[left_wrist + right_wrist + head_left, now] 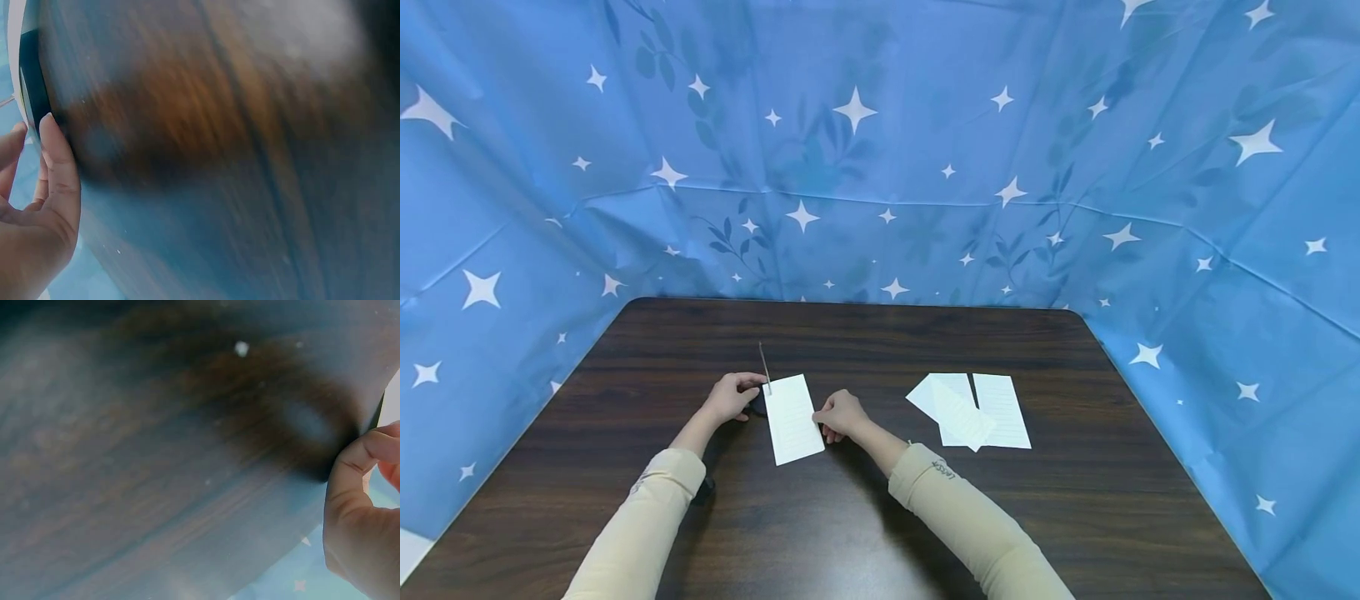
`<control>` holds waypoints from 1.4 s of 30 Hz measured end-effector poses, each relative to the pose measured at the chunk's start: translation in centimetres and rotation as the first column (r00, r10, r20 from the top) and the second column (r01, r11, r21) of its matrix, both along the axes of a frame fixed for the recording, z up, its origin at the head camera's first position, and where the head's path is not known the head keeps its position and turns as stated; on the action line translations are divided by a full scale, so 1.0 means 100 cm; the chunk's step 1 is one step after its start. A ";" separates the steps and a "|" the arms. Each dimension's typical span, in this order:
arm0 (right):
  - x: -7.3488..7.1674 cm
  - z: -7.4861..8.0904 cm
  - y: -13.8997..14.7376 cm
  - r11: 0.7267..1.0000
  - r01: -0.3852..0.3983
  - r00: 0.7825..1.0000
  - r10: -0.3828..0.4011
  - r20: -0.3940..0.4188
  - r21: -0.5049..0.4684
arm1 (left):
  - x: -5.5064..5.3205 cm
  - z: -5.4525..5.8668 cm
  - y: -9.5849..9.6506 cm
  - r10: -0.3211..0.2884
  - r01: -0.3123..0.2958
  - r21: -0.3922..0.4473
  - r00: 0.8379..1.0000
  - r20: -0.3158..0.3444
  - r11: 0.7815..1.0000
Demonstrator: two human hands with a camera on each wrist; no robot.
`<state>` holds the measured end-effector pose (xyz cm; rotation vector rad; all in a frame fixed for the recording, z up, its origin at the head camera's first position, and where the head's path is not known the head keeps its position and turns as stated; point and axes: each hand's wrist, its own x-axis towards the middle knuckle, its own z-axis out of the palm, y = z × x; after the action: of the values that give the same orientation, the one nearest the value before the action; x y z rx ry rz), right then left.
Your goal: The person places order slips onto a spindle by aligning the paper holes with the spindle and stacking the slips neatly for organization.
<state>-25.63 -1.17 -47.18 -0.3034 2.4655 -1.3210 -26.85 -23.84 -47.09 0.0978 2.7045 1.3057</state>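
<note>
A white sheet of paper (793,421) with faint lines lies between the two hands, left of the table's middle. At its upper left edge, my left hand (732,396) holds it between thumb and fingertips; in the left wrist view the left hand (44,200) shows at the left border, around a dark-sided edge. A thin stick-like thing (763,364) crosses the sheet's upper left corner; its kind is unclear. My right hand (842,415) pinches the sheet's right edge, and the right wrist view shows that hand (362,500) with thumb and finger together.
To the right lie several lined paper sheets (1004,411), some overlapping at angles. The dark wooden table (887,508) has rounded far corners. A blue curtain (910,150) with white stars hangs behind and at the sides.
</note>
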 end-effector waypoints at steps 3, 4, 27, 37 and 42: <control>0.000 0.001 0.003 1.000 -0.008 1.000 0.008 0.009 0.004 | 0.001 0.002 -0.001 -0.035 0.035 -0.017 0.999 -0.002 0.999; 0.000 0.001 0.004 1.000 -0.012 1.000 0.012 0.008 0.003 | 0.001 0.002 -0.002 -0.047 0.047 -0.024 0.999 -0.001 0.999; -0.012 0.017 0.053 0.981 -0.189 0.980 0.190 -0.049 0.038 | -0.007 0.006 -0.008 -0.289 0.281 -0.267 0.957 0.010 0.922; -0.015 0.027 0.084 0.967 -0.234 0.958 0.248 -0.146 0.105 | -0.006 0.008 -0.009 -0.332 0.313 -0.297 0.943 -0.015 0.902; -0.014 0.027 0.106 0.966 -0.216 0.948 0.243 -0.206 0.144 | -0.008 0.007 -0.008 -0.320 0.303 -0.315 0.947 -0.003 0.899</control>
<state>-27.04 9.46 -44.47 -0.7213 2.5796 -1.0884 -27.62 -24.65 -46.42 0.5162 2.7507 0.7886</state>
